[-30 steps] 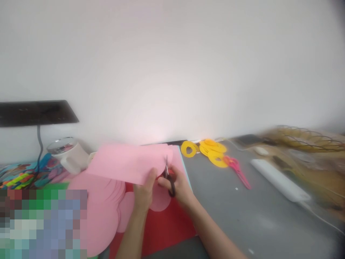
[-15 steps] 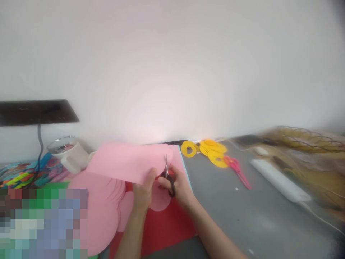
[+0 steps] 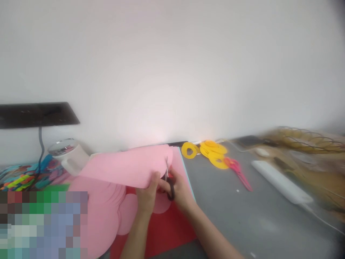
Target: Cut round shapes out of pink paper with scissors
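Note:
My left hand (image 3: 148,192) pinches the lower edge of a pink paper sheet (image 3: 121,165), thumb on top. In my right hand (image 3: 179,189) is a pair of scissors (image 3: 170,189) with dark handles, fingers through the loops. Their blades point away from me, at the sheet's right end, where the edge is curved. Below the hands lie a small pink paper circle (image 3: 161,207) and red paper (image 3: 169,230). Large pink paper circles (image 3: 99,216) overlap in a pile to the left.
Yellow paper rings (image 3: 212,149) lie at the back, touching pink scissors (image 3: 238,172). A white power strip (image 3: 281,181) with a cord is on the right. A white mug (image 3: 74,158) and bright colored cords (image 3: 21,176) stand at the left, under a black panel (image 3: 37,114) on the wall.
My left hand has shifted slightly right and down, closer to the right hand. The pink sheet has tilted and swung a little, its left end lower. The scissors stay at its right end.

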Tool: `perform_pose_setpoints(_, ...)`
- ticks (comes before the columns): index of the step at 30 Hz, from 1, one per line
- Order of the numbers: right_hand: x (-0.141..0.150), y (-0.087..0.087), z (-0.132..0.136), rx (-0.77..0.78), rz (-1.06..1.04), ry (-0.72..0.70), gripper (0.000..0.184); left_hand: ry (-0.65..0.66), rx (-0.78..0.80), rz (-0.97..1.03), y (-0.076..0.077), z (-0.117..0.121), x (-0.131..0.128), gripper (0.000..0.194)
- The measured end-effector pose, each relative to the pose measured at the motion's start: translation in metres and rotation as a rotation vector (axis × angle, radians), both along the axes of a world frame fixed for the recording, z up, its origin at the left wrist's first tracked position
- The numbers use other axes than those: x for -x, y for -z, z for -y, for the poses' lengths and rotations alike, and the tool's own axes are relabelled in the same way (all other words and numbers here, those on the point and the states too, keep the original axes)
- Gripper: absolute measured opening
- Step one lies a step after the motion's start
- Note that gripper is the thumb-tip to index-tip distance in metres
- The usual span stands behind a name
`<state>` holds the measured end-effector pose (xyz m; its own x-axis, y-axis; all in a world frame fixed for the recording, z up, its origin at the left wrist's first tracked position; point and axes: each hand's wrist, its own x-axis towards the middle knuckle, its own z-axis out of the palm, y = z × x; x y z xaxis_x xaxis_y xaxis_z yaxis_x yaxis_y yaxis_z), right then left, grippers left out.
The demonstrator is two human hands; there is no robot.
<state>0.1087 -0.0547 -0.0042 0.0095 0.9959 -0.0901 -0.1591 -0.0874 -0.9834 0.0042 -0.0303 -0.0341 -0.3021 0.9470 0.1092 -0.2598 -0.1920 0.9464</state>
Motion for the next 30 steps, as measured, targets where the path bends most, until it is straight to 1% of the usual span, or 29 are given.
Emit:
perform_pose_setpoints(1,0.001,0.000,0.000,-0.004,-0.003,-0.003,0.034,-0.044,0.010,-0.022,0.000,0.001,-0.001,0.039)
perform_pose_setpoints(3,0.002,-0.001,0.001,0.000,-0.007,-0.011,0.033,-0.083,-0.005,-0.038,-0.003,0.002,-0.004,0.039)
perform_pose_setpoints(6,0.003,-0.001,0.002,0.024,-0.015,-0.029,0.035,-0.111,-0.033,-0.004,-0.008,0.003,-0.007,0.044)
perform_pose_setpoints(11,0.001,0.001,0.002,-0.026,-0.047,-0.037,0.041,-0.068,0.007,0.024,-0.005,0.001,-0.007,0.042)
perform_pose_setpoints(17,-0.003,0.003,0.000,-0.069,-0.031,-0.032,0.041,-0.056,-0.016,0.018,-0.002,0.002,-0.005,0.049)
perform_pose_setpoints(23,-0.003,0.004,0.000,-0.063,0.011,-0.017,0.036,-0.029,-0.009,0.011,-0.003,-0.001,-0.004,0.045)
perform_pose_setpoints(30,-0.002,0.009,-0.001,-0.020,0.003,0.007,0.044,-0.038,-0.010,0.039,-0.003,-0.001,-0.002,0.043)
